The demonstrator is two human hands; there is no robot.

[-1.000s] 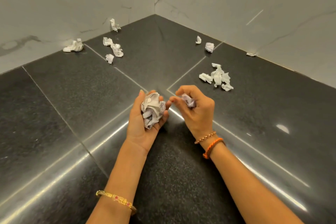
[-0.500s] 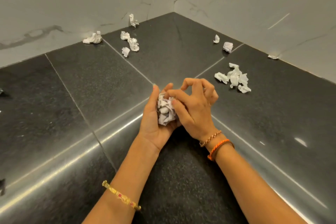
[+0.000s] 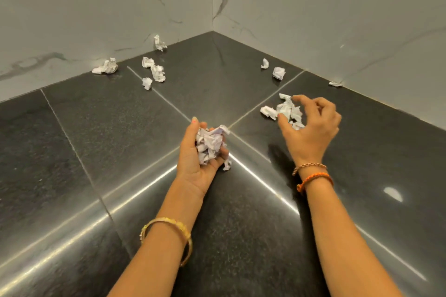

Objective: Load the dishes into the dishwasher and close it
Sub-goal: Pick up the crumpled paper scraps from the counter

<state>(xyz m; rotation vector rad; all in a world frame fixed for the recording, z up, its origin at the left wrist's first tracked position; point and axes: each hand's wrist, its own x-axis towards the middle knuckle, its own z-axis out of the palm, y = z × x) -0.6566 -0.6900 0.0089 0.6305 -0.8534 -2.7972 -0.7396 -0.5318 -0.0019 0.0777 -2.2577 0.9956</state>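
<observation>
No dishes and no dishwasher are in view. My left hand [image 3: 191, 164] is palm up over the dark floor and grips a wad of crumpled white paper [image 3: 209, 143]; one scrap hangs below it. My right hand [image 3: 313, 128] is stretched forward to the right with its fingers spread and loosely curved over a cluster of crumpled paper pieces [image 3: 284, 109] on the floor. Its thumb tip is at the cluster's near edge, and the hand holds nothing.
More crumpled paper lies on the dark tiled floor [image 3: 96, 140]: a piece by the left wall [image 3: 105, 67], several at the back left [image 3: 156, 72], two at the back right [image 3: 278, 72] and a scrap by the right wall [image 3: 335, 83]. Marble walls meet in a corner [image 3: 212, 19].
My right hand put its small paper piece into the wad in my left hand, then moved away to the right, over the cluster on the floor. The left hand keeps its wad.
</observation>
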